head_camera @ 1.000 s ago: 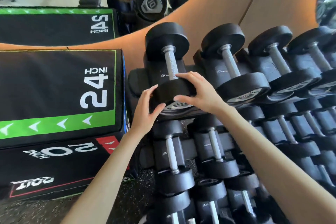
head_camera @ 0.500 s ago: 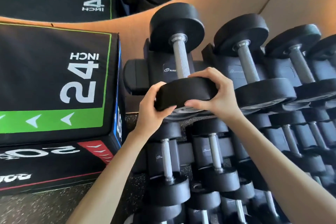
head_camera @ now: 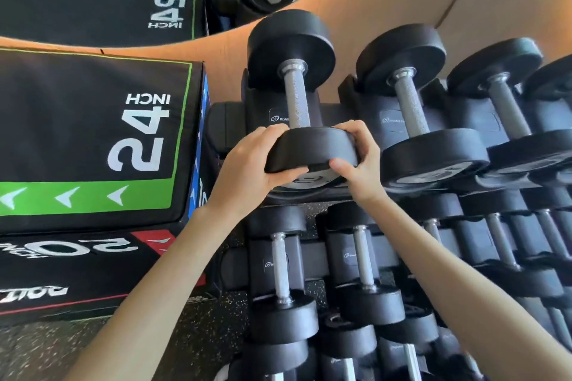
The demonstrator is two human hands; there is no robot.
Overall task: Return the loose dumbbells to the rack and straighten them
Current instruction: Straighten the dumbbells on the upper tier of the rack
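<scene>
Left hand [head_camera: 247, 167] and right hand [head_camera: 360, 161] wrapped further round near head of top-left dumbbell [head_camera: 296, 99]; fingers [head_camera: 354, 130] grasping it. Sits on rack [head_camera: 226, 124]; straightening looks unfinished.

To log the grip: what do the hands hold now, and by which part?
The left hand and right hand grip the leftmost top-row dumbbell by its near head, one on each side.

Two hands [head_camera: 244, 164], roughly a dozen dumbbells [head_camera: 291, 49], two foam boxes [head_camera: 77, 117]
</scene>
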